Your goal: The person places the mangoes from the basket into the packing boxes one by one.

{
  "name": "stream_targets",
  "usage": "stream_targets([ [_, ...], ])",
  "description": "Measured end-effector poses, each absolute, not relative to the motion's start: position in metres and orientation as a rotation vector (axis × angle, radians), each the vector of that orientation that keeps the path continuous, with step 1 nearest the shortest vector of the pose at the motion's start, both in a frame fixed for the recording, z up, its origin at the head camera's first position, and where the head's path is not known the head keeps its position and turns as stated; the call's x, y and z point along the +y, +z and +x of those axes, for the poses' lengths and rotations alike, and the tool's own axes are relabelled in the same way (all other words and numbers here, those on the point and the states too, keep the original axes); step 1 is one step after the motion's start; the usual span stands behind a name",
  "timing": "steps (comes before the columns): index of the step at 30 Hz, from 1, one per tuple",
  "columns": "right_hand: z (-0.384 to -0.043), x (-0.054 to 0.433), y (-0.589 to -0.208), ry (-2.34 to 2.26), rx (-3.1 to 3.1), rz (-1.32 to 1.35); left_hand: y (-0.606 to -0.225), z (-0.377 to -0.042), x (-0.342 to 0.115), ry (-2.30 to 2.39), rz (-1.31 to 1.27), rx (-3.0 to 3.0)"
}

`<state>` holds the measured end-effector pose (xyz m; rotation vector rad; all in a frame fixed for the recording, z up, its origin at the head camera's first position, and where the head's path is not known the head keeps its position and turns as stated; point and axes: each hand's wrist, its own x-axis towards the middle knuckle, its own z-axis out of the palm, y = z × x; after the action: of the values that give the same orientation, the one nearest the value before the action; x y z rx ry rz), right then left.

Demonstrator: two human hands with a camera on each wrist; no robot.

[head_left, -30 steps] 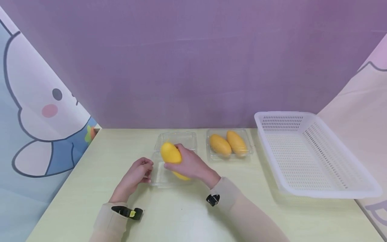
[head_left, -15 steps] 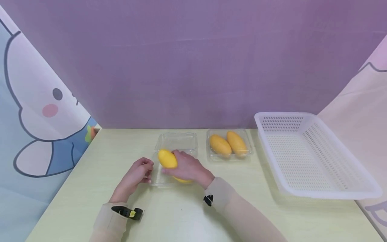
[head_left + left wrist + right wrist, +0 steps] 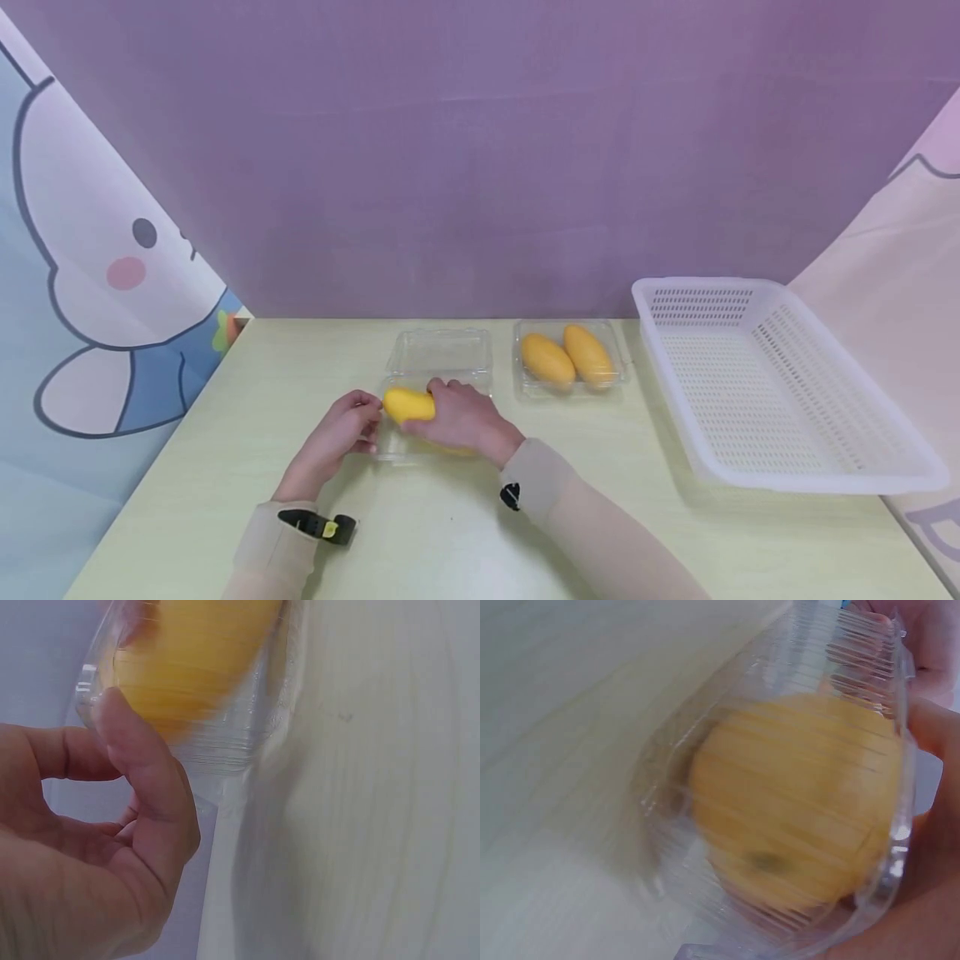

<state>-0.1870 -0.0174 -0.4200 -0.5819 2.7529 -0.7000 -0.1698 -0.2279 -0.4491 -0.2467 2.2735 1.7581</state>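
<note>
A clear plastic clamshell container (image 3: 393,454) stands on the table, its lid (image 3: 438,352) folded open toward the back. My right hand (image 3: 467,423) grips a yellow mango (image 3: 407,405) from above, low in the container's base. The right wrist view shows that mango (image 3: 795,795) through the ribbed clear wall. At the left side, my left hand (image 3: 343,432) pinches the container's edge with curled fingers. Its fingertip (image 3: 116,712) meets the rim in the left wrist view. My right hand hides part of the mango and the container's right side.
A second clear container (image 3: 528,390), with two mangoes (image 3: 547,360) inside, is to the right of the first. Farther right stands a large white perforated basket (image 3: 678,400). A purple panel (image 3: 480,167) rises behind the table (image 3: 450,542).
My right hand has lowered the mango into the container's base, and the mango has tipped from steeply slanted to nearly flat. The left hand has stayed at the container's edge.
</note>
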Motion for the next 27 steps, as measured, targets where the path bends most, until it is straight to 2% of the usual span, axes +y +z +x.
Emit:
stream_targets([
  [27,-0.178,-0.013,-0.4,-0.473,2.903,-0.635,-0.447,-0.169,-0.228,1.775,-0.237,2.263],
])
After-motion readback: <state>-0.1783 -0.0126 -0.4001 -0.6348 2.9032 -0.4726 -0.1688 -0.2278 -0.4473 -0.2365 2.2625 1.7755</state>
